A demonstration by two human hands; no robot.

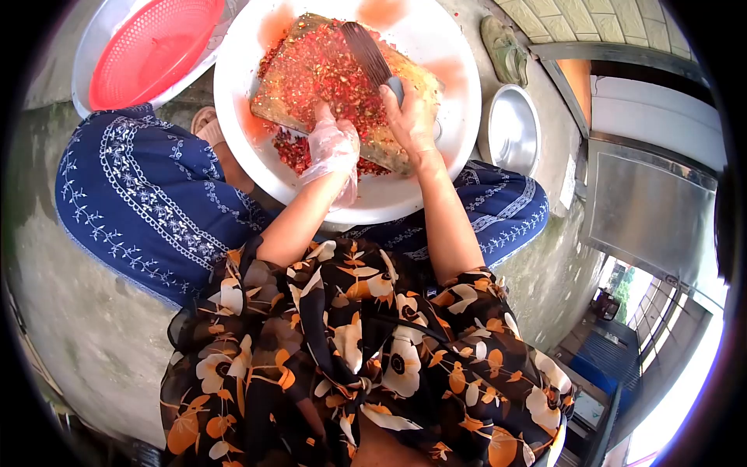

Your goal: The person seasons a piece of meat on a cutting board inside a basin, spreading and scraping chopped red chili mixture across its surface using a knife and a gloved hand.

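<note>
Floral sleeves [350, 335] lay nearest. Left hand [333, 148], in a clear glove, rested with fingers together on chopped red chili [323, 74], which spread beyond its fingertips over a cutting board [405, 148]. Right hand [411, 117] gripped a cleaver [366, 50], fingers curled round its handle, inside a white basin [436, 39].

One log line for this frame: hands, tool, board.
left hand: clear plastic glove, on chopped red chilli | right hand: grips cleaver | wooden chopping board in white round basin

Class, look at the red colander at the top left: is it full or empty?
Empty. The red colander shows only bare mesh inside; the chopped chilli lies on the cutting board in the white basin.
</note>
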